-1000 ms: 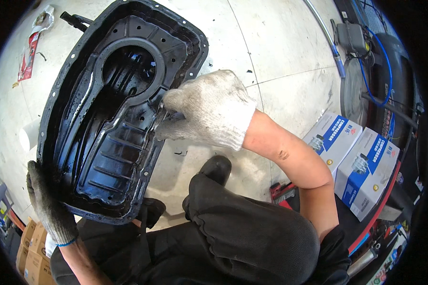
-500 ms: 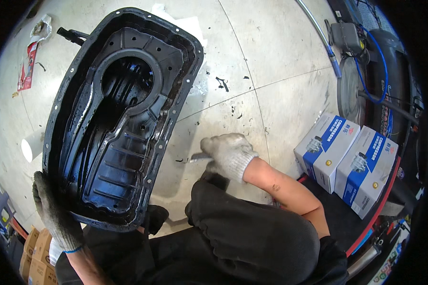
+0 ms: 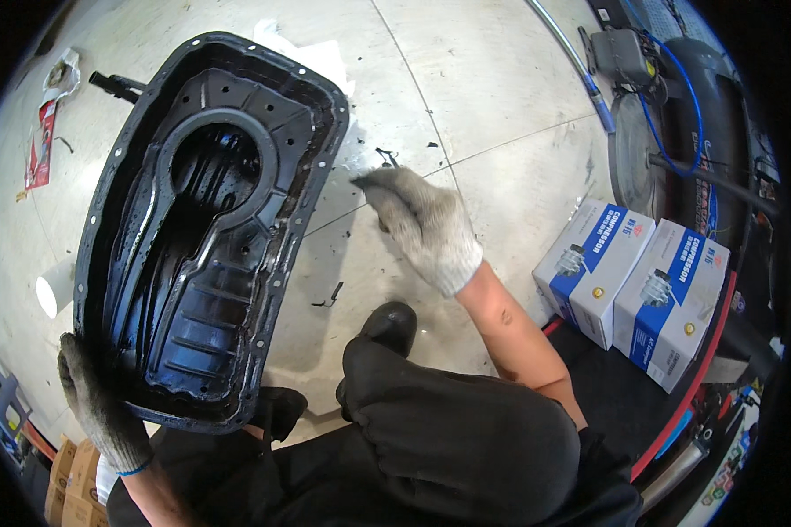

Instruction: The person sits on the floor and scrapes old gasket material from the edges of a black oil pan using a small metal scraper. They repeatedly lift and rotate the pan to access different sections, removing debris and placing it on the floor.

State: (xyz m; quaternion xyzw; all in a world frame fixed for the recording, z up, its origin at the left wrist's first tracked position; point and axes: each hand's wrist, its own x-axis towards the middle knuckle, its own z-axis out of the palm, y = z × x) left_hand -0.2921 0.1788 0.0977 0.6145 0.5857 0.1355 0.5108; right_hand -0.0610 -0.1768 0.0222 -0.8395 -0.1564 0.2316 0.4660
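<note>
A black oil pan (image 3: 204, 290) stands tilted before me with its oily hollow facing up and a round recess at its far end. My left hand (image 3: 97, 400), in a dirty grey work glove, grips the pan's near left corner, fingers along its outer side. To the right of the pan's flanged rim (image 3: 292, 230), apart from it, is my gloved right hand (image 3: 424, 220), its fingers pressed together. The flat metal scraper that showed in it earlier is now hidden by the hand. Black scraps (image 3: 330, 296) of sealant lie on the floor below.
Two white and blue boxes (image 3: 672, 303) sit on a black, red-edged surface at right, near an air compressor (image 3: 712, 132) with a blue hose. White paper (image 3: 312, 57), a red packet (image 3: 40, 149) and a white roll (image 3: 54, 292) lie around the pan.
My right hand has moved up and away, from near my knee to beside the pan's far right edge. The metal scraper no longer shows. The left hand stays on the pan.
</note>
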